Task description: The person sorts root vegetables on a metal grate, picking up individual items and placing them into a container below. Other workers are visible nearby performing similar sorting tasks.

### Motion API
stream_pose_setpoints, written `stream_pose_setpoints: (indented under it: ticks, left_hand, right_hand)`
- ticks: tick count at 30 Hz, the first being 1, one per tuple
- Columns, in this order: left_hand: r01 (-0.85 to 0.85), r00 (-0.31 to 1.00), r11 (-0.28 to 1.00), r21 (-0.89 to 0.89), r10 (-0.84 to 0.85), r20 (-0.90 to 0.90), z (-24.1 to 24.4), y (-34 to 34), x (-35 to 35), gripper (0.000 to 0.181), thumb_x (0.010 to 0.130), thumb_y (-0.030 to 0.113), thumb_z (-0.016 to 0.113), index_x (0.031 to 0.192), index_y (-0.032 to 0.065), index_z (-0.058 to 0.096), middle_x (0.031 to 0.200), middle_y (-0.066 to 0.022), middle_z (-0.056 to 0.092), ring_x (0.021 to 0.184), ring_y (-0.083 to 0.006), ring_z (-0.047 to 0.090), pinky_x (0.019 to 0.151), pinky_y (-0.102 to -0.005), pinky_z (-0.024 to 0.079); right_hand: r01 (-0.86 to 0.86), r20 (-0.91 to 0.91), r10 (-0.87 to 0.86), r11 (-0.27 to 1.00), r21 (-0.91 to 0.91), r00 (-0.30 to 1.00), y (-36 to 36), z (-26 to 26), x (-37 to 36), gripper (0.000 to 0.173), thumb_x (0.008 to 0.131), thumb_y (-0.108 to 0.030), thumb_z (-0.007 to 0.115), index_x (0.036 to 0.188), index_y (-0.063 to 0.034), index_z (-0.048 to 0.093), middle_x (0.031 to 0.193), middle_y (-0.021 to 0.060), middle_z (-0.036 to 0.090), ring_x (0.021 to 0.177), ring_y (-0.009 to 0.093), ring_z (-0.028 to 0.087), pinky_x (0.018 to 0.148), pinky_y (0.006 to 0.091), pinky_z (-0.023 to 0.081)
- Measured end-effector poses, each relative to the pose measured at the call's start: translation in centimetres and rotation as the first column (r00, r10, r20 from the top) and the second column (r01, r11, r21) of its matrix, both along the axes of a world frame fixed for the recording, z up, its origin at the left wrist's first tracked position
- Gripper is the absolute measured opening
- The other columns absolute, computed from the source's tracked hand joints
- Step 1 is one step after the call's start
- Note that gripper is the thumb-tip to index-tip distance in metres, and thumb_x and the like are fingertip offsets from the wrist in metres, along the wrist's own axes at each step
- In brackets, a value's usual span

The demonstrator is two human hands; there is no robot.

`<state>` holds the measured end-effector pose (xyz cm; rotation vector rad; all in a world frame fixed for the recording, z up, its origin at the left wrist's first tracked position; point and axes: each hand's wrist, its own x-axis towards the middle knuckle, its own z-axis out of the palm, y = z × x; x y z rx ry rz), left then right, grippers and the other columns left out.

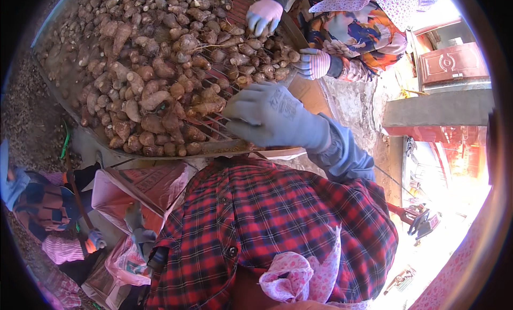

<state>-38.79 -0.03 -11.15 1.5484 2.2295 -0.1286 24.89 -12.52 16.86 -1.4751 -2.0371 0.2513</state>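
Observation:
My right hand [276, 115], in a grey glove, reaches over the near side of a slatted sorting table [218, 127]. Its fingers are beside a knobbly brown taro corm [208, 105]; its palm is hidden, so I cannot tell whether it grips anything. Many more taro corms [148, 81] are heaped across the table, with bare metal bars showing near my fingers. My left hand [141, 232], also grey-gloved, is low on the left by the mouth of a pink woven sack [140, 185]. Whether it grips the sack cannot be made out.
Across the table a co-worker's gloved hands [264, 15] [314, 64] touch the corms. At lower left another person [44, 205] holds a long wooden handle [76, 197]. A second pink sack [128, 262] lies below. A concrete pillar [439, 107] stands to the right.

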Motion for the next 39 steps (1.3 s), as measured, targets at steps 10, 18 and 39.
stream_pose_setpoints:
  ticks: [10,18,39]
  left_hand:
    - [0.011,0.796,0.479,0.878,-0.535,0.282,10.7,8.3,22.0,0.03,0.105,0.025,0.067,0.122,0.001,0.074,0.106,-0.0112,0.072,0.089,-0.019,0.067,0.08,-0.0333,0.054]
    - [0.082,0.507,0.44,0.894,-0.791,0.343,13.0,8.3,28.8,0.027,0.106,0.017,0.066,0.122,-0.0044,0.073,0.116,-0.0102,0.074,0.098,-0.0172,0.068,0.091,-0.03,0.054]
    - [0.646,0.018,0.28,0.71,-0.936,0.352,19.0,1.5,44.9,0.021,0.098,0.005,0.068,0.117,-0.0023,0.073,0.119,-0.0195,0.074,0.11,-0.0332,0.072,0.097,-0.0394,0.056]
  right_hand:
    - [-0.081,-0.333,0.212,0.926,0.368,0.919,-0.2,15.7,-10.8,0.025,0.077,-0.024,0.071,0.087,-0.0003,0.07,0.086,0.0093,0.064,0.078,0.026,0.065,0.061,0.0381,0.052]
    - [-0.287,0.202,0.227,0.893,0.348,0.953,-3.4,16.6,-5.1,0.023,0.087,-0.014,0.074,0.105,0.0007,0.074,0.102,0.011,0.072,0.09,0.024,0.071,0.075,0.0355,0.058]
    - [0.059,-0.051,-0.081,0.941,-0.332,0.995,-7.7,-16.9,1.4,0.024,0.09,-0.026,0.073,0.107,-0.0103,0.075,0.116,0.0077,0.069,0.113,0.033,0.063,0.092,0.0443,0.056]
